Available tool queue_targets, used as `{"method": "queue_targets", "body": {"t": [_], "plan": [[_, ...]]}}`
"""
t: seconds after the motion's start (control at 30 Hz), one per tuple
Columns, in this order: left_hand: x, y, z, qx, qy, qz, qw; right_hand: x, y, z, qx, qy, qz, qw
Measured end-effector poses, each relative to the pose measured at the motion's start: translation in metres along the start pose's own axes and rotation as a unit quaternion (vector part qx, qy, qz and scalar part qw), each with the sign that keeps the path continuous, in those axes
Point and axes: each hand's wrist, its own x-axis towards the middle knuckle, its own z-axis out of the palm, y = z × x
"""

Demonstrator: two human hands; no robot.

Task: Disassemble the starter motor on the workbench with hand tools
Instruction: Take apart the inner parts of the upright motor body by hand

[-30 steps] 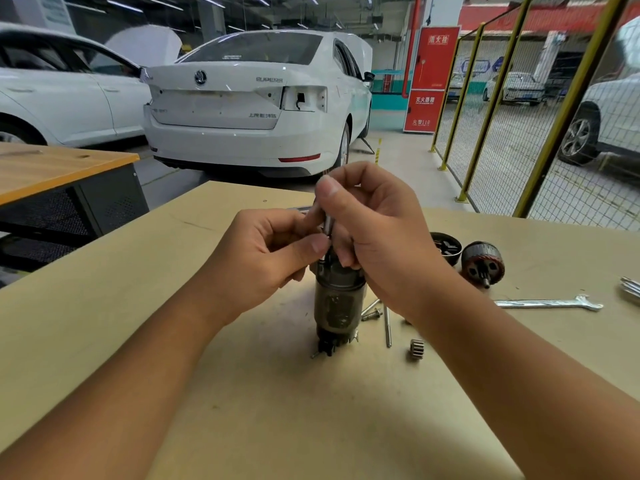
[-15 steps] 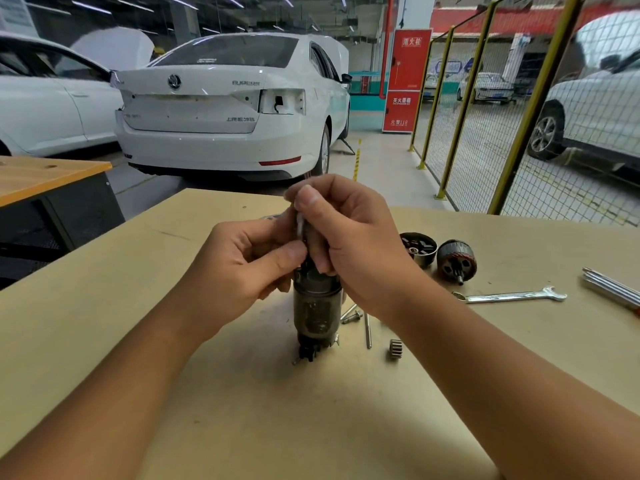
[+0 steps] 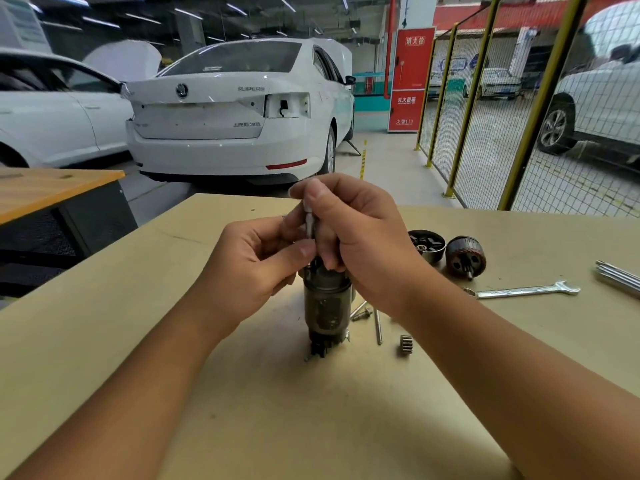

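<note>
Both the right hand [image 3: 360, 237] and left hand [image 3: 256, 265] pinch what looks like the shaft [image 3: 308, 220] above the upright motor body [image 3: 325, 303], best drawn straight upward.

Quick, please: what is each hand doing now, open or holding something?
Left hand: pinches the metal shaft at its base.
Right hand: grips the same shaft.

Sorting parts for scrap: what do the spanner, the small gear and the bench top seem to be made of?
Spanner: bright polished metal, likely plated steel, by its shine.
Small gear: dull grey metal, toothed, unpolished.
Bench top: matte tan board, probably wood fibre; no grain shows.
</note>
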Motion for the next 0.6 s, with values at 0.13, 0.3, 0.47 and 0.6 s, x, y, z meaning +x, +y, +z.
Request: {"method": "queue_targets", "body": {"t": [0.13,0.3,0.47,0.6], "plan": [[-0.0008,0.0002,0.0012,-0.015,-0.010,-0.005,1.000,0.0001,0.0011,-0.0005,-0.017,0.008,-0.003,1.000],[-0.0003,-0.0010,0.0010,-0.009,-0.008,0.000,1.000,0.0016,0.0011,-0.0004,0.000,-0.002,0.006,1.000],[-0.0009,-0.0004,0.0014,0.000,-0.006,0.003,1.000,-0.0002,0.0013,-0.0006,-0.029,0.000,-0.009,1.000],[-0.0010,-0.0020,-0.0001,-0.010,-0.005,-0.003,1.000,0.0017,0.0007,-0.0006,-0.023,-0.001,0.003,1.000]]}}
